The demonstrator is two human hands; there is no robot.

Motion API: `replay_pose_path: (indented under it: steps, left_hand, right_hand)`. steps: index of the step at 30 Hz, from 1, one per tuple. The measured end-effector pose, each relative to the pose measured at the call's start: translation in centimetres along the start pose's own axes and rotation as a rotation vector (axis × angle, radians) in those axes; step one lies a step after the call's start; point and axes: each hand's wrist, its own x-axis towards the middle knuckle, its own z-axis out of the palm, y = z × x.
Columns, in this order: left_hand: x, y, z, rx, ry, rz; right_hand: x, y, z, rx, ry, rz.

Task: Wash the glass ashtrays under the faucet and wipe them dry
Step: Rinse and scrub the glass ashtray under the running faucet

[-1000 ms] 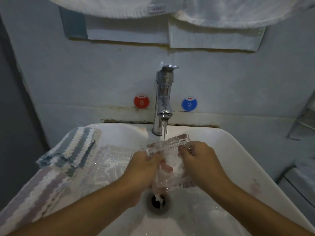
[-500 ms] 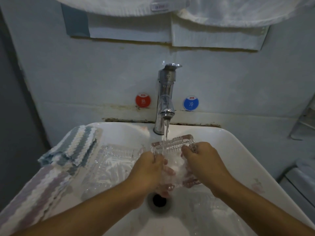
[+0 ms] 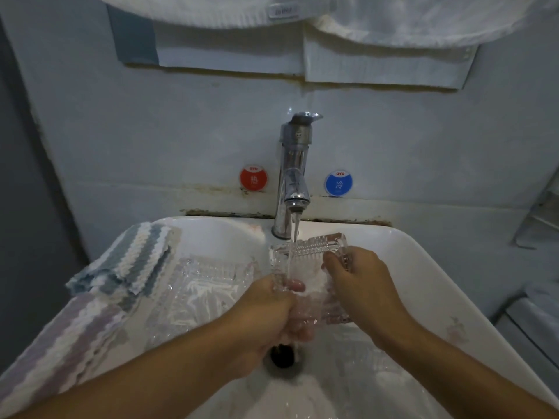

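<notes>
A square ribbed glass ashtray (image 3: 311, 252) is tilted under the running chrome faucet (image 3: 292, 176), and the stream falls into its hollow. My left hand (image 3: 269, 316) grips its near left edge, fingers curled under it. My right hand (image 3: 360, 282) holds the right side, thumb on the rim. A second glass ashtray (image 3: 202, 291) lies on the left slope of the white sink (image 3: 423, 267). Beside it on the rim lies a striped blue-grey cloth (image 3: 133, 261).
The drain (image 3: 282, 355) sits below my left hand. A pale striped towel (image 3: 54, 352) drapes over the sink's near left edge. Red (image 3: 253, 178) and blue (image 3: 338, 182) stickers flank the faucet on the wall. White towels (image 3: 393, 16) hang overhead. A wire rack (image 3: 541, 216) stands at right.
My left hand has slid down toward the ashtray's near edge. The ashtray stays under the stream and my right hand keeps its hold.
</notes>
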Motion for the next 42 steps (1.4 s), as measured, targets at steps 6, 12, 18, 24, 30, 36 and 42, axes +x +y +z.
replay_pose_path:
  steps: [6, 12, 18, 24, 30, 36, 42]
  left_hand:
    - [0.2, 0.4, -0.2, -0.01, 0.094, 0.052]
    - [0.6, 1.0, -0.7, -0.161, 0.067, 0.032]
    - [0.4, 0.6, -0.8, -0.057, 0.104, 0.079]
    - [0.5, 1.3, -1.1, -0.048, 0.197, 0.088]
    - [0.3, 1.4, -1.0, 0.078, 0.228, 0.184]
    - [0.3, 1.7, -1.1, 0.206, 0.264, 0.212]
    - [0.3, 1.6, -1.2, 0.318, 0.315, 0.195]
  right_hand:
    - [-0.4, -0.2, -0.1, 0.141, -0.111, 0.034]
    - [-0.5, -0.1, 0.5, 0.414, -0.302, 0.127]
    - [-1.3, -0.3, 1.3, 0.405, -0.349, 0.167]
    - [-1.4, -0.3, 1.4, 0.47, -0.341, 0.155]
    - [-1.5, -0.9, 0.9, 0.506, -0.312, 0.116]
    - [-1.3, -1.0, 0.4, 0.543, -0.364, 0.093]
    - [-1.1, -0.3, 1.2, 0.397, -0.351, 0.085]
